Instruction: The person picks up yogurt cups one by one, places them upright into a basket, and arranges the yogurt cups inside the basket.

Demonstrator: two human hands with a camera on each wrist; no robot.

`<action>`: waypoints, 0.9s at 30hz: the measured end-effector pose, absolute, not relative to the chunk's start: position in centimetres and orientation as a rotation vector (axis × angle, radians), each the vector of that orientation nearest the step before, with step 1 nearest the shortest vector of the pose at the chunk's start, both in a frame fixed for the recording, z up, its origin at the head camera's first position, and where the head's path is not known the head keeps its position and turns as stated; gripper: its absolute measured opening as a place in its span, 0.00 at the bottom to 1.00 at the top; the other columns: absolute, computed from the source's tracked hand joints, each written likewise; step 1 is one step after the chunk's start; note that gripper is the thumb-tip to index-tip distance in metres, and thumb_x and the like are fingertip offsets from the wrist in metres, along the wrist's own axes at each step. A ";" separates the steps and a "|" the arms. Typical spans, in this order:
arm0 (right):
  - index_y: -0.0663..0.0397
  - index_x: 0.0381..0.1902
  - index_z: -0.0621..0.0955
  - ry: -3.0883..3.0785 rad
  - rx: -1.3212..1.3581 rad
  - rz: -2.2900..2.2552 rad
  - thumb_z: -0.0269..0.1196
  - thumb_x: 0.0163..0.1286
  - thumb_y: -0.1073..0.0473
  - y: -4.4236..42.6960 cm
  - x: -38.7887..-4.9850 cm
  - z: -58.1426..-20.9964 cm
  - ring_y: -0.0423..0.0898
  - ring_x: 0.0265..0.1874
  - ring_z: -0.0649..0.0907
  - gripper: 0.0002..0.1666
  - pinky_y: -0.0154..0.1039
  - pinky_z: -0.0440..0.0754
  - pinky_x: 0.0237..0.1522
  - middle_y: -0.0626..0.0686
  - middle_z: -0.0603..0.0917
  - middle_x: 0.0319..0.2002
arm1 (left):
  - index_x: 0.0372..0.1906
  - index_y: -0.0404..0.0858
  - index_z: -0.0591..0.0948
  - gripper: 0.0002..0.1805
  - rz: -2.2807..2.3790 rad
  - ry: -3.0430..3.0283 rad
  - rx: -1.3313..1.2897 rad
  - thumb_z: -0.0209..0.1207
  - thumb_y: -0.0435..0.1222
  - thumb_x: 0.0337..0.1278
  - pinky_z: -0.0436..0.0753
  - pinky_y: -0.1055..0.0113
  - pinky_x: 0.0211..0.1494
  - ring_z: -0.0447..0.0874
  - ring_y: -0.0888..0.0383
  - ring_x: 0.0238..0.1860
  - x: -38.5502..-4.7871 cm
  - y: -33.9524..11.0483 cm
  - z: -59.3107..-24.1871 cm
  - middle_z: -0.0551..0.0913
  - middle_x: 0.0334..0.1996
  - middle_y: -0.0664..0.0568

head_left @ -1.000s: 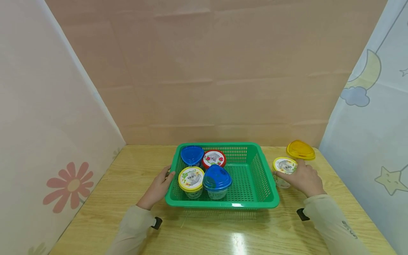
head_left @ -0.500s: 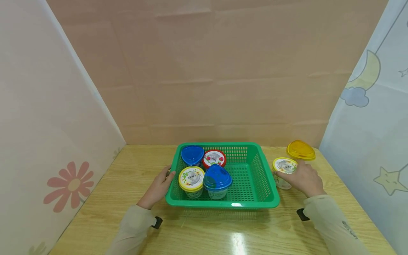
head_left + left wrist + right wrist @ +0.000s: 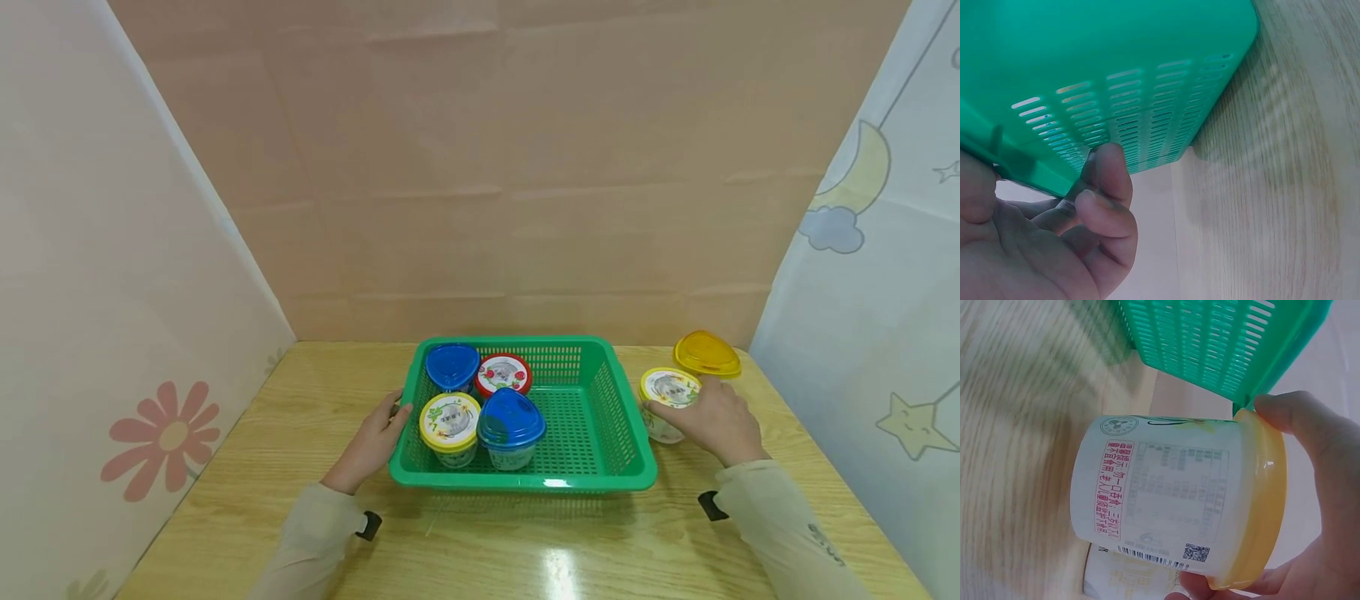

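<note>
A green plastic basket [image 3: 558, 482] stands on the table, holding several lidded tubs in its left half. My left hand [image 3: 372, 437] grips its left rim, thumb on top; in the left wrist view the fingers [image 3: 1107, 219] curl outside below the rim. Right of the basket, my right hand [image 3: 722, 423] holds a round white tub [image 3: 662, 427] by its yellow lid [image 3: 1260, 500], thumb on the near side and fingers across. Whether the tub's base touches the table I cannot tell. Inside the basket are a yellow-lidded tub [image 3: 450, 421], a red-lidded one [image 3: 503, 375] and two blue-lidded ones [image 3: 512, 421].
Behind the right hand stands another tub with a rounded triangular yellow lid [image 3: 707, 354]; its white body [image 3: 1129, 575] shows in the right wrist view. Printed panels rise at left and right, and a brown backdrop [image 3: 480, 250] closes the table's [image 3: 480, 550] far edge.
Both hands keep their places and holds. In the head view the tub under my right hand sits very slightly higher than half a second ago.
</note>
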State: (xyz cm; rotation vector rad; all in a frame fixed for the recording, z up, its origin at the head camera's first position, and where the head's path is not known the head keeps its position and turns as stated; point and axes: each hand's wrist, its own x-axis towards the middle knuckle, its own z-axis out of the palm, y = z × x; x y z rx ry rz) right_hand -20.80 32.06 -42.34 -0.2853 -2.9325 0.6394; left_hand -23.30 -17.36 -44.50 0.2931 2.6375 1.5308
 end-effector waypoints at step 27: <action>0.76 0.51 0.69 -2.847 -0.248 0.631 0.66 0.54 0.23 30.5 -19.7 -38.9 0.55 0.24 0.78 0.58 0.42 0.71 0.16 0.66 0.78 0.34 | 0.76 0.33 0.58 0.29 1.567 2.603 0.285 0.44 0.44 0.81 0.86 0.55 0.46 0.86 0.49 0.46 -23.4 -17.4 -44.6 0.77 0.58 0.35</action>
